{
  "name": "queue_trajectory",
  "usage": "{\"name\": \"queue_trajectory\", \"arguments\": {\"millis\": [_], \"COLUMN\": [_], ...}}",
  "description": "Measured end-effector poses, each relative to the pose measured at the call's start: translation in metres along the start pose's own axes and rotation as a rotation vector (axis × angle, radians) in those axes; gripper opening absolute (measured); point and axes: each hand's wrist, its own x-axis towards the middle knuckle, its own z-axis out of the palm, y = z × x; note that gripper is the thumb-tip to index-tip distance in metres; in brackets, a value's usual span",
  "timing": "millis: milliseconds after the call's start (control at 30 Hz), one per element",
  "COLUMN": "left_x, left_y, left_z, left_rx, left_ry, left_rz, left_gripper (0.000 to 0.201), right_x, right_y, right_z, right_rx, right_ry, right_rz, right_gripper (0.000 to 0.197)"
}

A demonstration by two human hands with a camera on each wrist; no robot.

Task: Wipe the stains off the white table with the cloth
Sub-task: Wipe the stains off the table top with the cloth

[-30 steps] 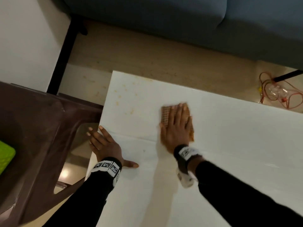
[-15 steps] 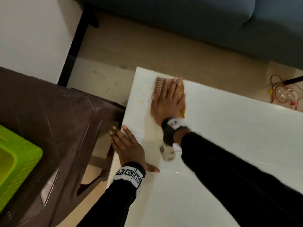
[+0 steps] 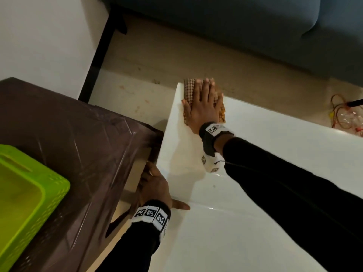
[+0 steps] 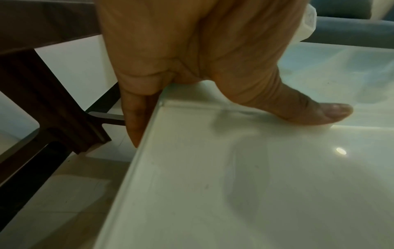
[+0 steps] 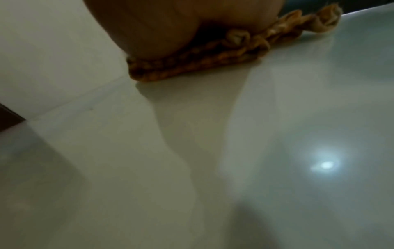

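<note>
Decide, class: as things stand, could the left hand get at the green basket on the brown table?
Probably yes. The left hand grips the white table edge beside the brown table, and nothing stands between it and the green basket.

Orange-brown checked cloth (image 3: 189,89) on white table (image 3: 255,222) — lime-green perforated basket (image 3: 25,197), dark-brown chair (image 3: 78,144), blue-grey sofa (image 3: 235,26).

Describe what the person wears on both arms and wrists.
Both arms have long black sleeves. The left wrist carries a white band printed with square black-and-white code markers. The right wrist has a black strap with similar markers and a small white device attached.
</note>
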Motion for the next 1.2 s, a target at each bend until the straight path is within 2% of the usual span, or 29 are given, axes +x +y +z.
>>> {"name": "queue_trajectory", "arguments": {"millis": [100,167,233,300,367,433,500,567,700,767,867,1000,1033,1133,1200], "left_x": [-0.003,-0.003,-0.003,-0.002,-0.002,-0.001,-0.001,-0.005,-0.011,-0.014,-0.017,-0.015,-0.015,-0.014,-0.013], "left_y": [0.003,0.004,0.004,0.005,0.005,0.004,0.002,0.002,0.006,0.009,0.014,0.017,0.017,0.015,0.016], "left_z": [-0.007,-0.01,-0.013,-0.013,-0.011,-0.009,-0.01,-0.014,-0.024,-0.026,-0.028,-0.025,-0.022,-0.018,-0.017], "left_rx": [0.045,0.068,0.066,0.074,0.114,0.13,0.164,0.196,0.19,0.217,0.271,0.291,0.285,0.255,0.271], "left_ry": [-0.022,-0.036,-0.036,-0.048,-0.054,-0.033,-0.023,-0.038,-0.092,-0.081,-0.116,-0.089,-0.072,-0.045,-0.039], "left_rz": [-0.014,-0.024,-0.031,-0.037,-0.038,-0.022,0.011,0.021,-0.01,-0.035,-0.086,-0.102,-0.102,-0.096,-0.09], "left_gripper": [0.194,0.19,0.185,0.183,0.184,0.184,0.184,0.186,0.188,0.188,0.19,0.193,0.193,0.195,0.197], "right_x": [-0.069,-0.135,-0.171,-0.155,-0.103,-0.041,-0.007,-0.026,-0.136,-0.158,-0.124,-0.038,-0.024,-0.017,-0.027], "right_y": [-0.011,-0.02,-0.026,-0.027,-0.03,-0.037,-0.048,-0.053,-0.039,-0.027,-0.026,-0.029,-0.029,-0.011,0.033], "right_z": [0.02,0.04,0.05,0.047,0.034,0.017,0.006,0.012,0.041,0.046,0.035,0.009,0.003,-0.002,-0.004], "right_rx": [-0.005,-0.023,-0.049,-0.063,-0.094,-0.066,-0.031,0.003,-0.038,-0.046,-0.045,-0.007,0.0,-0.02,-0.021], "right_ry": [-0.013,-0.077,-0.101,-0.103,-0.06,-0.02,-0.01,-0.01,-0.057,-0.095,-0.101,-0.034,-0.022,-0.041,-0.021], "right_rz": [-0.009,-0.099,-0.18,-0.262,-0.318,-0.209,-0.061,-0.02,-0.29,-0.371,-0.399,-0.166,-0.149,-0.214,-0.16], "right_gripper": [0.079,0.078,0.08,0.08,0.078,0.079,0.08,0.079,0.078,0.079,0.079,0.082,0.082,0.082,0.084]}}
